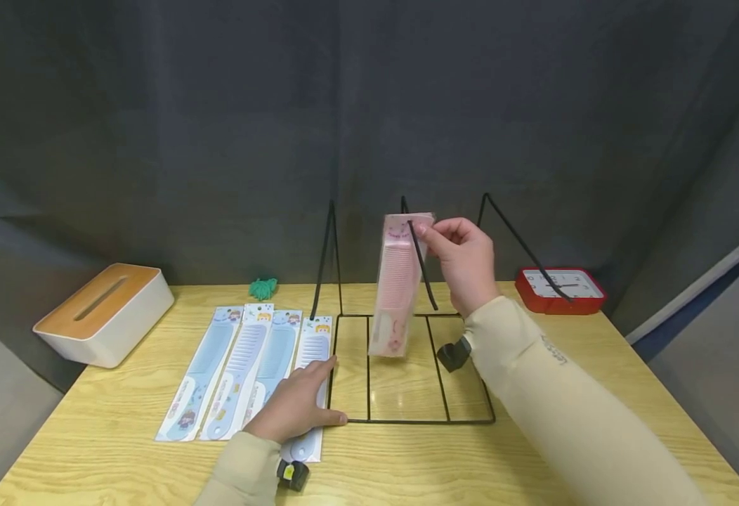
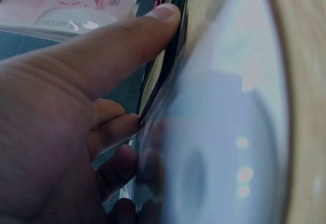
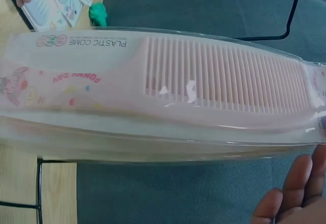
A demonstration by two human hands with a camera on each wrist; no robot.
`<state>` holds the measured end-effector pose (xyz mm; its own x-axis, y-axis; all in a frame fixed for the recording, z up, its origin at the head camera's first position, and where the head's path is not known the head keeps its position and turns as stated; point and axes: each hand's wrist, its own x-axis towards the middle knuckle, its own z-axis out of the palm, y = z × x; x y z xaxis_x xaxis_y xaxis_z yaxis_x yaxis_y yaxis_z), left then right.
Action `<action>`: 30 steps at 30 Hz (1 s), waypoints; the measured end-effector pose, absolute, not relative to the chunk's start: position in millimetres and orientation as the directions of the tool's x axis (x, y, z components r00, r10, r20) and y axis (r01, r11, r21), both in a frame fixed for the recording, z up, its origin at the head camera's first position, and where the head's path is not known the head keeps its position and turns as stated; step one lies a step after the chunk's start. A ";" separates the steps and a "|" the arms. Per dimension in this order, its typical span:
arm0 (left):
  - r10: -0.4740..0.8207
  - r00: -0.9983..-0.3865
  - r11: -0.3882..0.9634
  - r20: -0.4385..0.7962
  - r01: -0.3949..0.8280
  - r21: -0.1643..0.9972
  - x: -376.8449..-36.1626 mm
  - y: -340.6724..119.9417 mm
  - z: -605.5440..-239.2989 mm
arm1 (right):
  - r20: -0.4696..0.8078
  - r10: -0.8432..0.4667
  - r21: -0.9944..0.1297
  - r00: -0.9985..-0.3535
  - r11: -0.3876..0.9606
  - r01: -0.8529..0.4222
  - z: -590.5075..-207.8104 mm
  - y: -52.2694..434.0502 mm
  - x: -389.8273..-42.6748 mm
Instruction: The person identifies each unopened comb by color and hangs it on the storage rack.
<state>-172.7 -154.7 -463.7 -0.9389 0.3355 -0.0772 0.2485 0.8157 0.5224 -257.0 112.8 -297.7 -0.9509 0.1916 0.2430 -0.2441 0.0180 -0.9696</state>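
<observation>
My right hand (image 1: 464, 256) pinches the top right corner of a pink packaged comb (image 1: 397, 277). The package is on the middle prong (image 1: 423, 270) of a black wire rack (image 1: 407, 422); the prong's front end comes out before it. In the right wrist view its comb teeth and printed card face the camera, with a second package edge (image 3: 102, 132) showing behind. My left hand (image 1: 300, 400) rests at the rack's left side, thumb and fingers touching the base wire. Beneath and beside it lie several blue packaged combs (image 1: 208, 358), the nearest partly hidden by the hand.
A white tissue box (image 1: 123, 316) with a wooden lid stands at the left. A green tangle of string (image 1: 263, 288) lies at the table's back. At the right, a red clock (image 1: 560, 299) sits behind the rack's right prong (image 1: 527, 246). A dark curtain (image 1: 369, 105) hangs behind.
</observation>
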 end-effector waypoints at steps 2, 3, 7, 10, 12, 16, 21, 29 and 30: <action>0.337 -0.938 0.811 -0.080 0.246 0.530 -172.2 -154.8 -463.7 | 0.250 0.210 -0.968 -0.945 0.040 -0.248 -299.1 113.0 -257.8; 0.339 -0.937 0.811 -0.081 0.247 0.531 -172.0 -154.8 -463.7 | 0.253 0.220 -0.968 -0.942 0.056 -0.246 -300.4 113.6 -257.9; 0.343 -0.936 0.813 -0.079 0.254 0.524 -171.9 -154.8 -463.3 | 0.266 0.234 -0.960 -0.935 0.149 -0.235 -308.8 117.9 -254.0; 0.346 -0.935 0.814 -0.075 0.260 0.519 -172.3 -154.1 -462.9 | 0.298 0.212 -0.944 -0.931 0.207 -0.255 -318.5 121.9 -246.8; 0.349 -0.934 0.813 -0.076 0.261 0.520 -172.5 -153.5 -462.7 | 0.326 0.180 -0.932 -0.928 0.224 -0.284 -326.3 125.2 -240.3; 0.349 -0.934 0.815 -0.080 0.260 0.519 -172.9 -152.7 -462.6 | 0.381 0.104 -0.893 -0.919 0.298 -0.337 -344.3 134.7 -225.2; 0.346 -0.935 0.819 -0.082 0.258 0.513 -173.3 -153.4 -462.6 | 0.405 0.031 -0.844 -0.914 0.397 -0.361 -367.6 146.0 -206.9; 0.338 -0.937 0.811 -0.093 0.240 0.534 -171.9 -155.0 -462.0 | 0.306 0.007 -0.850 -0.952 0.453 -0.269 -397.1 165.7 -180.1; 0.337 -0.937 0.811 -0.093 0.239 0.534 -171.8 -155.1 -462.1 | 0.296 0.003 -0.848 -0.955 0.461 -0.261 -400.2 169.4 -178.0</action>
